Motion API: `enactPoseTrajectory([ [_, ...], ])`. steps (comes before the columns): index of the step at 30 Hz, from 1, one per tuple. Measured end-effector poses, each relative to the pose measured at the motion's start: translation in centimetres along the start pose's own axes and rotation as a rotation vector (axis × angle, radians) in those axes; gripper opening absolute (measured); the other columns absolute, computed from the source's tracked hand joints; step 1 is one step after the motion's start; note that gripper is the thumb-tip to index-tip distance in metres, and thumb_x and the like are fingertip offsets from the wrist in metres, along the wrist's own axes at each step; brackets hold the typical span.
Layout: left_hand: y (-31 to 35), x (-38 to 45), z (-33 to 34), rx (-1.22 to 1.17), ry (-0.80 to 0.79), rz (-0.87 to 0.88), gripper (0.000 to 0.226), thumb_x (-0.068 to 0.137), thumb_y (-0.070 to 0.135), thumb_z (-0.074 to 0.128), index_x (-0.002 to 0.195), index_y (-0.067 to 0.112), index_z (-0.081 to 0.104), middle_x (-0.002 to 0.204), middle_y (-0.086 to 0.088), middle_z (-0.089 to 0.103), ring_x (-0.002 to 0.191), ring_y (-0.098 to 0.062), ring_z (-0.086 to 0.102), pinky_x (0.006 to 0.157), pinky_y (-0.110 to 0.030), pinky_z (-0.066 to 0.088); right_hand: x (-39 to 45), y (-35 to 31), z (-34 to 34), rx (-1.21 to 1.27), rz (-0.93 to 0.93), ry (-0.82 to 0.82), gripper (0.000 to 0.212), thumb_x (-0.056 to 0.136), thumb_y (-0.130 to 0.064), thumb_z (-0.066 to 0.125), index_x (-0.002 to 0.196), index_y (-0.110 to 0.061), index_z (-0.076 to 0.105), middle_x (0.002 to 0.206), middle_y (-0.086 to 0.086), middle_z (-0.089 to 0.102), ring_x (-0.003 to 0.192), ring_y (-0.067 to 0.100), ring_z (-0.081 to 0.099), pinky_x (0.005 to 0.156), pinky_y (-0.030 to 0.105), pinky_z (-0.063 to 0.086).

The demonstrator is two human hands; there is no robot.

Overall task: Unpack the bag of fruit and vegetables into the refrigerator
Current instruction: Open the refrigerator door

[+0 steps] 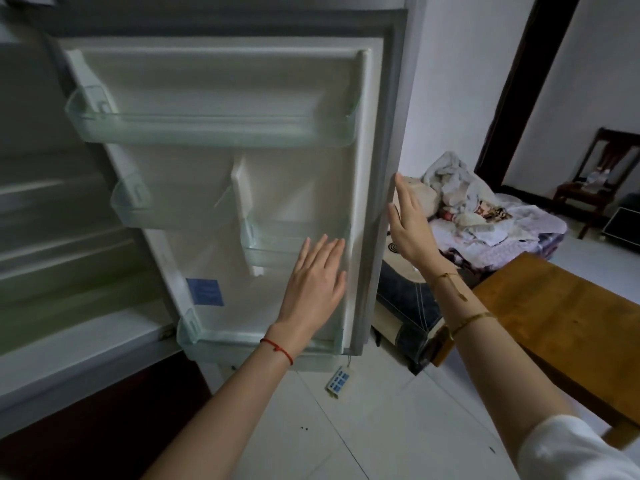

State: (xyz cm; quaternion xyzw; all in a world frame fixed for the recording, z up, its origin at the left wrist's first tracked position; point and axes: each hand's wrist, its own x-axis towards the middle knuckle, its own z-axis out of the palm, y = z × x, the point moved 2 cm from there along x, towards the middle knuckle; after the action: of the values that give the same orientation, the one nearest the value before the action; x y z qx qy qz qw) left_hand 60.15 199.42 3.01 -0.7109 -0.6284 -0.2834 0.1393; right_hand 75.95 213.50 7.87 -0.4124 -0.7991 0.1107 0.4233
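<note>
Our empty, flat left hand (313, 282) rests on the tall white plastic fridge door (221, 174), while our empty, flat right hand (408, 220) is nearer its grey outer edge (391, 140).

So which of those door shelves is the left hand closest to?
The small right-hand middle shelf: the left hand's fingertips reach just below it. The top, left-middle and bottom shelves sit farther off.

light: dim, daylight from right | blur: left refrigerator shelves (52, 216) smeared | edges: wide-angle bowing
</note>
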Motion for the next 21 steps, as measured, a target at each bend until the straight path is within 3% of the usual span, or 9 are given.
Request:
enactPoseTrajectory([
  [7,0.4,-1.5,-1.1,0.023,0.021,-0.042,0.053,0.099,0.026,0.048,0.148,0.005,0.039,0.151,-0.01,0.044,0.146,-0.023,0.03,0.124,-0.045,0.014,-1.8,-0.7,-0.7,0.043,-0.024,0.013,0.056,0.104,-0.026,0.035,0.155,-0.013,0.015,0.162,0.004,0.019,0.15,0.014,0.016,0.123,0.04,0.016],
  [14,0.1,-5.2,-4.1,0.033,0.08,-0.199,0.055,0.098,0.031,0.04,0.145,0.004,0.042,0.15,-0.012,0.045,0.145,-0.026,0.031,0.124,-0.043,0.012,-6.8,-2.6,-1.1,0.069,-0.054,0.0,0.058,0.102,-0.031,0.043,0.154,-0.014,0.021,0.16,0.005,0.023,0.149,0.017,0.018,0.122,0.045,0.02],
  [21,-0.6,-12.5,-8.3,0.025,0.092,-0.369,0.059,0.095,0.037,0.036,0.145,0.005,0.044,0.146,-0.013,0.049,0.139,-0.029,0.04,0.121,-0.044,0.021,-12.9,-6.4,-0.1,0.099,-0.173,-0.15,0.055,0.102,-0.033,0.046,0.151,-0.014,0.029,0.155,0.003,0.034,0.146,0.017,0.025,0.121,0.043,0.023],
])
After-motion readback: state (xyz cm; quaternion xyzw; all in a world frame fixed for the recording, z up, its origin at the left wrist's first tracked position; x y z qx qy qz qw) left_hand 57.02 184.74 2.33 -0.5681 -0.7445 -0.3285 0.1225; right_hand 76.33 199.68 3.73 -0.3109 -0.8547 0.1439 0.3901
